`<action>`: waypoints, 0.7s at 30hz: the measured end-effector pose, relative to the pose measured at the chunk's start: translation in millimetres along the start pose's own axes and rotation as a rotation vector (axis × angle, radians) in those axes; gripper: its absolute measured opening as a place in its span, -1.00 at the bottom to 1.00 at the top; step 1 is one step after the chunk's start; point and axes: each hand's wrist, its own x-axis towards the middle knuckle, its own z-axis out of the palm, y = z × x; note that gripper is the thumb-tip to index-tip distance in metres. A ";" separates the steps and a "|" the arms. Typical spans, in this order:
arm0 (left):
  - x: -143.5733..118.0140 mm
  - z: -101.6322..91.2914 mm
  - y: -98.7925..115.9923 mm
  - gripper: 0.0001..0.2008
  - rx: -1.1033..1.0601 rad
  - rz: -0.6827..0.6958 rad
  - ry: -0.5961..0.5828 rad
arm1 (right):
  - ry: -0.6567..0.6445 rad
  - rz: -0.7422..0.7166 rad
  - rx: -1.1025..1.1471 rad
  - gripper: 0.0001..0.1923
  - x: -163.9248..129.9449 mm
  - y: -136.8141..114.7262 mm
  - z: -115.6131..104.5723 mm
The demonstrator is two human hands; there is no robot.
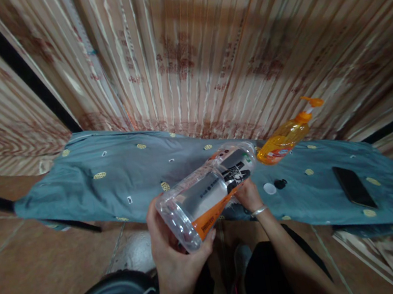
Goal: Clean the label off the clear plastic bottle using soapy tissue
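You grasp a clear bottle [207, 195] tipped on its side over the near edge of the blue cloth [112, 180], left hand [176, 264] cupping its base, right hand [249, 196] gripping farther along; a slip could knock the orange bottle [285, 139].

A: Head cam, person's own body only. Both forearms bare, no sleeves in frame.

B: Anything worn?

A: Thin silver bangle [259, 210] on the right wrist, centre of frame. Left hand [176, 264] and right hand [247, 193] bare, no gloves, no rings visible.

B: Lower body?

A: Dark trousers [265, 275], bottom centre. Grey shoe with pink trim [242, 279] between the legs, partly hidden.
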 end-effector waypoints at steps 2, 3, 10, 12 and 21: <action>-1.0 -1.1 -1.7 -0.14 0.004 -0.014 -0.009 | 0.001 0.007 0.006 -0.69 0.0 -0.9 -0.2; -1.5 -1.6 -2.7 -0.13 0.001 -0.018 -0.008 | -0.001 0.012 0.008 -0.70 -0.1 -1.5 -0.2; -1.7 -1.7 -4.2 -0.12 0.020 0.007 -0.009 | -0.004 0.015 -0.013 -0.71 -0.1 -1.2 1.3; -1.1 -2.1 -3.8 -0.12 0.032 0.026 -0.024 | -0.010 0.008 -0.006 -0.72 -0.1 0.2 1.6; -3.3 3.2 0.8 -0.14 0.001 -0.065 0.061 | 0.019 -0.006 0.054 -0.70 0.2 -1.3 3.6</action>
